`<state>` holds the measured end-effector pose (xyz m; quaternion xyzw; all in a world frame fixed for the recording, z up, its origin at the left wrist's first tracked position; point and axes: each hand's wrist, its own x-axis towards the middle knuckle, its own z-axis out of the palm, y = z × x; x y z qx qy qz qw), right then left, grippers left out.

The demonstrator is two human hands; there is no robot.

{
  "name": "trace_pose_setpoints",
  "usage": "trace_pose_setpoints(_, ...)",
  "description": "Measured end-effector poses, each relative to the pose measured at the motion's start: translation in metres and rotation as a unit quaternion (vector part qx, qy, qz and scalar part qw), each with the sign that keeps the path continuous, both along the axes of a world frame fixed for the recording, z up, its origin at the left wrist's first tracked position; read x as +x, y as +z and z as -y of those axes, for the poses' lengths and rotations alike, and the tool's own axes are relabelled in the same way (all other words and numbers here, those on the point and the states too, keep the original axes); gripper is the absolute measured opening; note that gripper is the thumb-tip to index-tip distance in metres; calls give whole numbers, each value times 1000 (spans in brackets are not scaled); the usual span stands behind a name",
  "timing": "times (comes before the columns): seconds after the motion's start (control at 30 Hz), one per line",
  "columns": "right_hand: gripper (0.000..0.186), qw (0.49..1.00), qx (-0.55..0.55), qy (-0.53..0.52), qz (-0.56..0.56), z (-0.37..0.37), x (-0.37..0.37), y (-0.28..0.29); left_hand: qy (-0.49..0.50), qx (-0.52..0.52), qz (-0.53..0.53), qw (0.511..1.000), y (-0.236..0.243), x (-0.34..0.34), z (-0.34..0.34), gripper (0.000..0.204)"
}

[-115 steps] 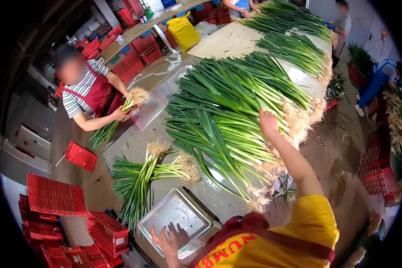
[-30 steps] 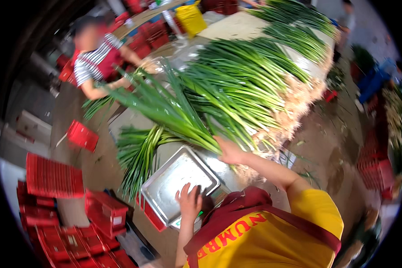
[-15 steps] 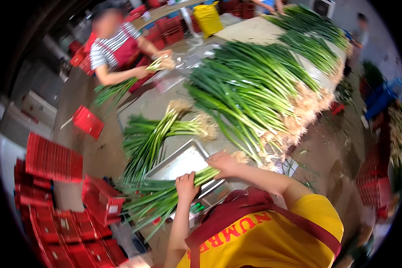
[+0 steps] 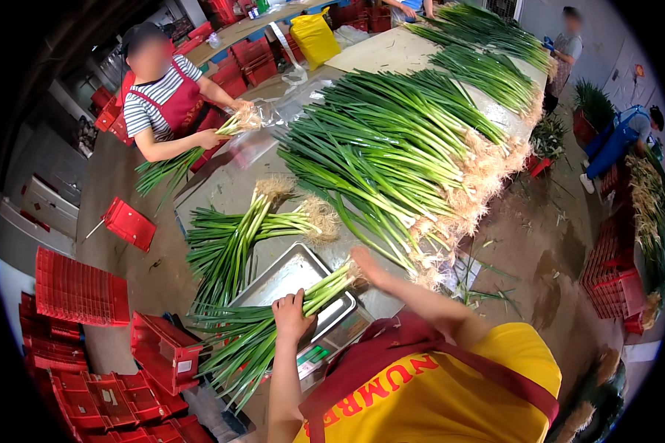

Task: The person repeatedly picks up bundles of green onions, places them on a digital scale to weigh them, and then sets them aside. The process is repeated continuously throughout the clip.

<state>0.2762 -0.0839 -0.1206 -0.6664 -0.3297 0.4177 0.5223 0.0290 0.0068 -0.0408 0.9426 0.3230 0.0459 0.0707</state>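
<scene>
A bunch of green onions (image 4: pixel 320 294) lies across a metal tray (image 4: pixel 248 294), its green leaves spreading to the lower left and its roots to the upper right. My left hand (image 4: pixel 292 317) is closed around the middle of the stalks. At the root end, my right hand (image 4: pixel 369 269) rests against the roots with its fingers extended, not wrapped round the stalks. The tray sits on a scale (image 4: pixel 321 353) with a lit green display, partly hidden by my apron. Just beyond the tray, two more bunches of green onions (image 4: pixel 236 235) lie crossed on the table.
A large pile of green onions (image 4: pixel 391 148) covers the table to the right, roots outward. Across the table, a person in a striped shirt holds another bunch (image 4: pixel 234 127) beside clear plastic bags (image 4: pixel 262 136). Red crates (image 4: pixel 81 286) stand stacked at left; others work farther back.
My right hand has gone from gripping the pale stalks to resting at the root ends. My left hand keeps its hold. The whole view has shifted slightly.
</scene>
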Motion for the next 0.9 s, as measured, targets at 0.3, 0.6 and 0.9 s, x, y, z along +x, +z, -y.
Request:
trace_pose_setpoints(0.3, 54, 914, -69, -103, 386, 21, 132, -9, 6, 9, 17, 1000, -12, -2, -3, 62)
trace_pose_setpoints(0.6, 36, 877, -173, -17, 448, 18, 146, -23, 20, -10, 1, 1000, 12, -1, 11, 79)
trace_pose_setpoints(0.9, 31, 906, -223, 16, 358, 98, 148, -23, 110, 13, 55, 992, 6, -43, 50, 77)
